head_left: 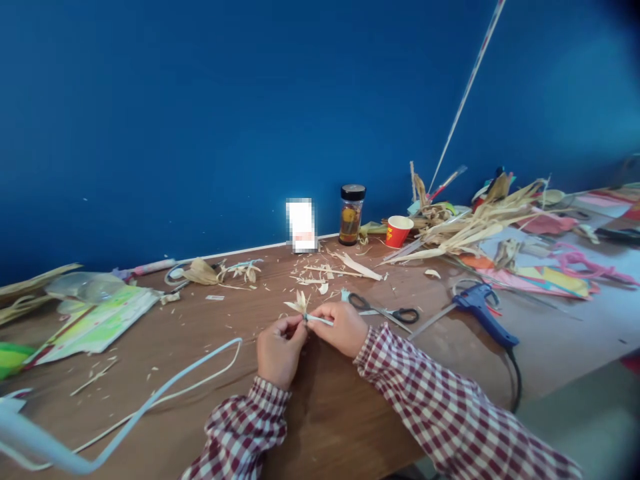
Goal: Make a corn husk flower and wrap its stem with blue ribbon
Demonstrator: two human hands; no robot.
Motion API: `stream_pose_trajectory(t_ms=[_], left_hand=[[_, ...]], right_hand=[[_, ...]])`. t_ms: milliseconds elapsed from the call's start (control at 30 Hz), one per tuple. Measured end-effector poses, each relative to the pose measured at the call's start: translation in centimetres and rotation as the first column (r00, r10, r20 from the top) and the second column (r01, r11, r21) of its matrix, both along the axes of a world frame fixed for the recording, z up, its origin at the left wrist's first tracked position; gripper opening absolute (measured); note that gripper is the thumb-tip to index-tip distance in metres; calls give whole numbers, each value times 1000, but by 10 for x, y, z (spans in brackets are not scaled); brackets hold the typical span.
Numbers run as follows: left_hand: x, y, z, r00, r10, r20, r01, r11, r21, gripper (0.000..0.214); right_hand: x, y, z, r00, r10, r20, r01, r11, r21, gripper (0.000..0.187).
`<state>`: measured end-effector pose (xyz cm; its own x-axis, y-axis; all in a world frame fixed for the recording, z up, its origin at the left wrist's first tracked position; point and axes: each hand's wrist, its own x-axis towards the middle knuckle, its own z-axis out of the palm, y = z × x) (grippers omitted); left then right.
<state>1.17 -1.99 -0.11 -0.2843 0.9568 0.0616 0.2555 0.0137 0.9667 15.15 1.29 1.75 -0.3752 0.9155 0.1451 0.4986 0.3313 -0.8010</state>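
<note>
Far left edge: a green-and-yellow printed sheet (95,323) lies flat on the wooden table (320,413), with a clear plastic wrapper (85,287) just behind it.
Front left: a white cable (150,400) loops across the tabletop, ending near the left forearm.
Back left: a curled husk scrap (200,272) lies close to the wall, with smaller shreds beside it.
Left hand (277,350): rests on the table in a checked sleeve; thumb and fingertips are pinched narrow on the base of the husk flower.
Husk flower (301,303): small and pale, its petals fanning up and away from the person; it sits between the two hands, just above the table at the centre.
Pale stem (320,321): a thin light strip running rightward from the flower's base into the right hand.
Right hand (345,328): touching the left at the fingertips, fingers curled closed around the stem.
Just right of the hands: black-handled scissors (385,310) lie flat, blades pointing left.
Back centre: a dark-lidded jar (351,215) stands upright against the blue wall, a red paper cup (399,231) beside it.
Back right: a heap of dried husks (470,230).
Right: a blue glue gun (483,310) lies on its side, its cord trailing toward the table edge.
</note>
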Motion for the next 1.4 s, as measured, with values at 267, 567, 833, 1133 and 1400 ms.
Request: stream_pose_trajectory(t_ms=[267,567,833,1133,1400], left_hand=[[-4,0,-8,999,-32,-39,35,995,93,20],[0,-1,1,996,-85,15,84,995,55,27],[-4,7,3,925,-53,375,85,994,-70,37],[-8,8,4,861,-143,487,242,959,-147,35],[-10,11,4,901,-56,431,148,972,-183,34]], right_hand=[[0,-6,-2,991,15,134,-52,960,276,23],[-3,2,-10,998,-53,27,47,983,178,23],[3,8,-7,998,-9,-58,13,997,76,25],[3,7,-7,1000,22,-11,-21,997,77,23],[7,8,-6,997,69,-18,-66,990,124,18]])
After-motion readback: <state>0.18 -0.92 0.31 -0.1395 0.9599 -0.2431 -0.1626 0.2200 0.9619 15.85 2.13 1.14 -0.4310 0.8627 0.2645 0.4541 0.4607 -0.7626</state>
